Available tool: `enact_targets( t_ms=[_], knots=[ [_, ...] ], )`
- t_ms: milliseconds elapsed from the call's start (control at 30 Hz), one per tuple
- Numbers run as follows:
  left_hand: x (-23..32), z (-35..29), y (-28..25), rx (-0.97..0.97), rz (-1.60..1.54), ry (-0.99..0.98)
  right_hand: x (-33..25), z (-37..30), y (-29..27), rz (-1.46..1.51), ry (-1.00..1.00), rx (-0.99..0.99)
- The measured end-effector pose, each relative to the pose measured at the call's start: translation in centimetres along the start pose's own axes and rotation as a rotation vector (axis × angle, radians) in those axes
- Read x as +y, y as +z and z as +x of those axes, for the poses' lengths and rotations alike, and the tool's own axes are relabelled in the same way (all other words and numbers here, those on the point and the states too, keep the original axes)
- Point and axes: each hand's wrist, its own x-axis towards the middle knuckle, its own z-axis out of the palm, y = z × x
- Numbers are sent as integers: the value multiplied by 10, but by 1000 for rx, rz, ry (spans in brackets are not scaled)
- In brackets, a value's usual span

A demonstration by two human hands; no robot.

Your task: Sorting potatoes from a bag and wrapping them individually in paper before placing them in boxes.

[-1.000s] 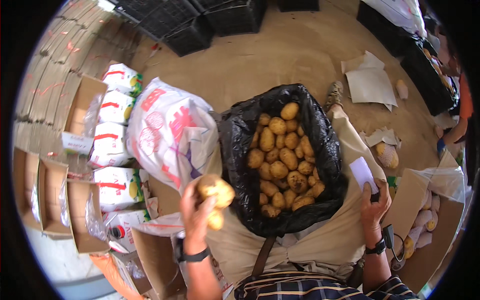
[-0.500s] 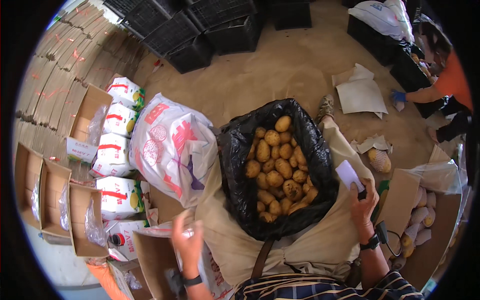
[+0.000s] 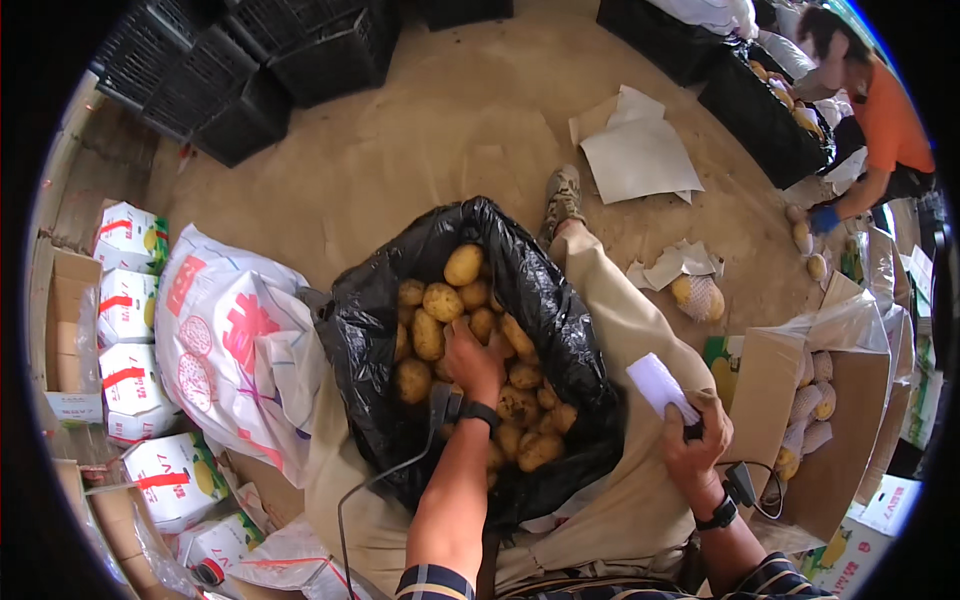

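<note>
A black plastic bag (image 3: 375, 305) stands wide-mouthed between my knees, filled with yellow-brown potatoes (image 3: 541, 450). My left hand (image 3: 474, 362) reaches down into it, among the potatoes. Its fingertips are hidden there, so whether it grips one does not show. Over my right thigh, my right hand (image 3: 697, 445) is closed on a white foam-like pad (image 3: 662, 388), a pale oblong piece sticking up past the fingers. Something dark lies under those fingers, too covered to name. Each wrist bears a dark band, with a small black device and cable beside it.
A white printed sack (image 3: 225, 340) leans left of the bag, beside white cartons (image 3: 128, 305). At right stands an open cardboard box (image 3: 858, 400) of net-wrapped produce (image 3: 805, 405). Black crates (image 3: 330, 60) stack at the back. A co-worker in orange (image 3: 893, 115) bends at far right.
My left hand has moved from beside the white sack into the bag of potatoes. The view has swung right, shifting the scene leftward. My right hand still holds the pad.
</note>
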Motion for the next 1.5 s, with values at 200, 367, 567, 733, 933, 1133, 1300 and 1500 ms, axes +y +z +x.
enact_targets(
  t_ms=[200, 367, 567, 733, 933, 1133, 1300, 1500],
  knots=[
    [-13, -5, -9, 4, 7, -89, -6, 5, -2, 31, -35, 16],
    [-20, -21, -42, -110, -7, -217, -13, 4, -4, 63, -27, 21],
    [-26, -23, -35, -215, -71, -228, -16, 1, -4, 120, -34, 7],
    [-33, -6, 6, -226, -95, -390, -6, 4, -2, 96, -51, 53],
    [-31, -2, 21, 48, -117, -353, 15, -3, -3, -37, -85, 81],
    [-8, -19, -57, 50, -416, -361, 17, -10, 4, 124, 22, 60],
    [5, -74, -203, 189, -572, -173, 18, -9, 3, 139, 106, -23],
    [-36, -189, -407, 592, -217, -231, 23, -9, 5, 188, -41, 10]
  ],
)
